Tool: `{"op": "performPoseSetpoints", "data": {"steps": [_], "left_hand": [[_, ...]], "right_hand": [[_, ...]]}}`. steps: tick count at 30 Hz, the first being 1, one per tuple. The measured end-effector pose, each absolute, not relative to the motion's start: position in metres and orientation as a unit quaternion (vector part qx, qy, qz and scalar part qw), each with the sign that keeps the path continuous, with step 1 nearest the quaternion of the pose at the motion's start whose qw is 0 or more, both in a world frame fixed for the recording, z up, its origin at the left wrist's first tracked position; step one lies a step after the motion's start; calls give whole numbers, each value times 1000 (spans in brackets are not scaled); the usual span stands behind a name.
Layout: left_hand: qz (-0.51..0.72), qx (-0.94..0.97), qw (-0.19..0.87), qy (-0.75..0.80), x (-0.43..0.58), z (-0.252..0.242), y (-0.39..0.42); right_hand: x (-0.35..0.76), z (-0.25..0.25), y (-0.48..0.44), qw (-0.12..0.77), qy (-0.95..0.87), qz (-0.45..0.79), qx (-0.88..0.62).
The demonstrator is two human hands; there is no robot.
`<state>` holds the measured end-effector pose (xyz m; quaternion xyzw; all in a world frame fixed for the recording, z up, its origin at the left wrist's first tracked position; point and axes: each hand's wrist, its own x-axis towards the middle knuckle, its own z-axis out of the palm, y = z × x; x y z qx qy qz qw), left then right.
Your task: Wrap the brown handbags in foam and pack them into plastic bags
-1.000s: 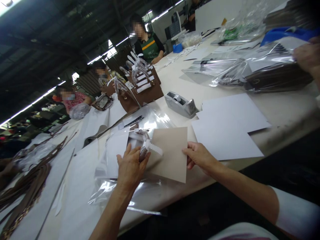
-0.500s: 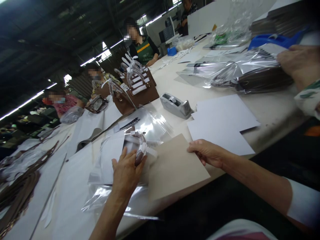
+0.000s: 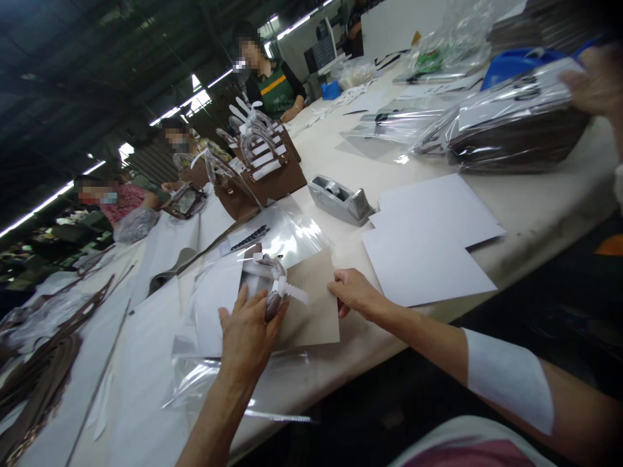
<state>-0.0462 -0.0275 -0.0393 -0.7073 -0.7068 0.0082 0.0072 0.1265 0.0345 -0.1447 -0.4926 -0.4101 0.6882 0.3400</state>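
Observation:
My left hand (image 3: 248, 334) presses down on a brown bag handle (image 3: 273, 300) wrapped in plastic with a white paper strip, lying on a clear plastic bag (image 3: 228, 324). My right hand (image 3: 354, 293) pinches the right edge of a beige cardboard sheet (image 3: 311, 305) that lies partly under the handle. Both rest on the long pale table (image 3: 535, 214).
Two white sheets (image 3: 428, 240) lie right of the card, a grey tape dispenser (image 3: 341, 198) behind them. Brown handbags (image 3: 263, 175) stand farther back. Bagged dark goods (image 3: 511, 130) lie at the right under another person's hand (image 3: 591, 81). Several people sit along the far side; brown straps (image 3: 39, 383) lie at left.
My right hand has pushed the beige card left and in under the wrapped handle; half a second ago it stuck out over the table edge. My left hand has stayed put.

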Motion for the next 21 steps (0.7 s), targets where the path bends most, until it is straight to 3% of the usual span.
{"op": "performPoseSetpoints", "data": {"steps": [9,21], "left_hand": [[-8,-698,-8,-716,-47,-33,-27],[-28,-702,41,-711,-46,-32,-41]], "right_hand": [[61,-153,12,292,-384,759,-437],[36,-163,5,317,-520,664,-435]]}}
